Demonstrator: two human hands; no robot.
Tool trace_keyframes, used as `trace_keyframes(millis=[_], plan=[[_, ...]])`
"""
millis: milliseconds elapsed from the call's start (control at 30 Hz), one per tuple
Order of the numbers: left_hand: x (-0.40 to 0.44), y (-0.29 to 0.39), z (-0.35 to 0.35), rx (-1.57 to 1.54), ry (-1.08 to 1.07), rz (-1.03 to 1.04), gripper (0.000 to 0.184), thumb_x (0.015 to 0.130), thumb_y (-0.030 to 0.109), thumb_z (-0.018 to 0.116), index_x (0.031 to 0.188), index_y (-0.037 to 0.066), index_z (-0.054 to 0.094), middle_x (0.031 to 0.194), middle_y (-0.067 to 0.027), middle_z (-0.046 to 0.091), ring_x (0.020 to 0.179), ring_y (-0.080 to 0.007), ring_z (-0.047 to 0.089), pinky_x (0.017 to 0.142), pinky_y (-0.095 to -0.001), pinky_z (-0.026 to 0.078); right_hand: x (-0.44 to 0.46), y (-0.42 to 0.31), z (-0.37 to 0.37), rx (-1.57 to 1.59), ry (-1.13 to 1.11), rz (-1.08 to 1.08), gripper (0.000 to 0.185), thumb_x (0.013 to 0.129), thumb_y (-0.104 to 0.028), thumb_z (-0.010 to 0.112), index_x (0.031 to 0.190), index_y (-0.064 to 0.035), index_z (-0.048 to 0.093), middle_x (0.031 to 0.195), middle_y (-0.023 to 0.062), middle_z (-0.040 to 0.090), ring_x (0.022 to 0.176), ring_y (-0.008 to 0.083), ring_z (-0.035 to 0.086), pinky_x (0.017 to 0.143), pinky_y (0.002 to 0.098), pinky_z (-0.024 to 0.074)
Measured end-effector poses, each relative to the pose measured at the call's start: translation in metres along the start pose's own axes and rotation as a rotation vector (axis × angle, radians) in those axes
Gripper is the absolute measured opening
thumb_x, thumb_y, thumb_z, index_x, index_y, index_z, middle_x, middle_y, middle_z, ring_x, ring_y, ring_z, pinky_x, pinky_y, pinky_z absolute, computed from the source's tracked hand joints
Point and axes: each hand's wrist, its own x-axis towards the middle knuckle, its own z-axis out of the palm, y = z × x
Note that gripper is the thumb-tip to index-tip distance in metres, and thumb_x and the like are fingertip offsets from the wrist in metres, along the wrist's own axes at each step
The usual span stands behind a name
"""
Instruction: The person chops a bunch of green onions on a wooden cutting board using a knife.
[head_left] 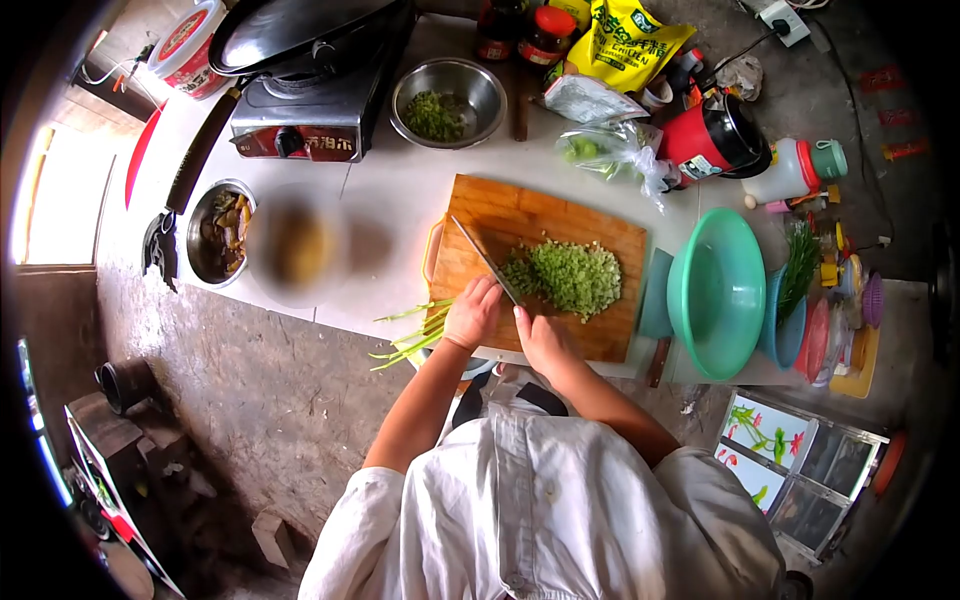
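Observation:
My left hand (474,312) is closed around a bunch of thin green stalks (425,332), pressing them on the near left part of the wooden cutting board (500,203). The loose ends stick out past the board's left edge. In my right hand (548,342) is a kitchen knife (484,256), its blade slanting up to the left right beside my left fingers. The knife's handle is hidden in my grip. Right of the blade lies a heap of finely chopped green stalks (578,278).
A steel bowl (478,75) holds chopped greens. At left are a gas stove (300,115), a wok (290,35) and a steel bowl of brown food (196,240), with a blurred round patch beside it. A green basin (690,300) and another knife's handle (658,362) sit right of the board.

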Motion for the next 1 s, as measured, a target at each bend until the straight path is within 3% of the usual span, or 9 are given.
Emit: trace_keyframes(millis=[267, 333, 500, 800, 1000], plan=[[0.001, 0.004, -0.006, -0.012, 0.024, -0.016, 0.024, 0.068, 0.002, 0.059, 0.092, 0.003, 0.055, 0.096, -0.0118, 0.053, 0.091, -0.0295, 0.052, 0.080, -0.0351, 0.046, -0.005, 0.013, -0.016, 0.062, -0.099, 0.084, 0.060, 0.092, -0.047, 0.032, 0.079, 0.0023, 0.063, 0.072, 0.0283, 0.058, 0.075, 0.0447, 0.057, 0.066, 0.0487, 0.0451], [0.001, 0.003, -0.005, -0.001, 0.004, -0.015, 0.025, 0.067, 0.002, 0.059, 0.092, 0.003, 0.055, 0.096, -0.0116, 0.053, 0.091, -0.0291, 0.052, 0.081, -0.0349, 0.046, -0.014, 0.001, -0.025, 0.032, -0.050, -0.004, 0.068, 0.092, -0.050, 0.028, 0.068, 0.0033, 0.063, 0.067, 0.0275, 0.059, 0.070, 0.0433, 0.059, 0.068, 0.0498, 0.0463], [0.001, 0.000, -0.003, 0.015, -0.015, -0.006, 0.027, 0.064, 0.004, 0.058, 0.091, 0.003, 0.053, 0.097, -0.0122, 0.052, 0.094, -0.0292, 0.051, 0.082, -0.0342, 0.045, 0.002, -0.006, -0.003, -0.023, -0.021, 0.022, 0.067, 0.092, -0.049, 0.030, 0.065, 0.0046, 0.062, 0.065, 0.0287, 0.057, 0.066, 0.0447, 0.058, 0.063, 0.0505, 0.0463], [0.001, 0.002, -0.005, -0.010, -0.001, -0.047, 0.026, 0.065, 0.003, 0.058, 0.090, 0.003, 0.053, 0.096, -0.0112, 0.053, 0.090, -0.0293, 0.051, 0.080, -0.0349, 0.045, -0.010, 0.001, -0.022, 0.109, -0.026, -0.008, 0.071, 0.092, -0.050, 0.026, 0.064, 0.0050, 0.060, 0.068, 0.0294, 0.057, 0.069, 0.0457, 0.058, 0.068, 0.0517, 0.0448], [-0.002, 0.000, -0.004, -0.004, -0.024, -0.034, 0.026, 0.064, 0.005, 0.059, 0.089, 0.003, 0.053, 0.097, -0.0120, 0.053, 0.091, -0.0296, 0.051, 0.081, -0.0352, 0.045, 0.001, -0.008, 0.002, -0.019, -0.024, 0.028, 0.069, 0.092, -0.050, 0.028, 0.064, 0.0037, 0.061, 0.066, 0.0275, 0.058, 0.067, 0.0437, 0.059, 0.065, 0.0505, 0.0468]])
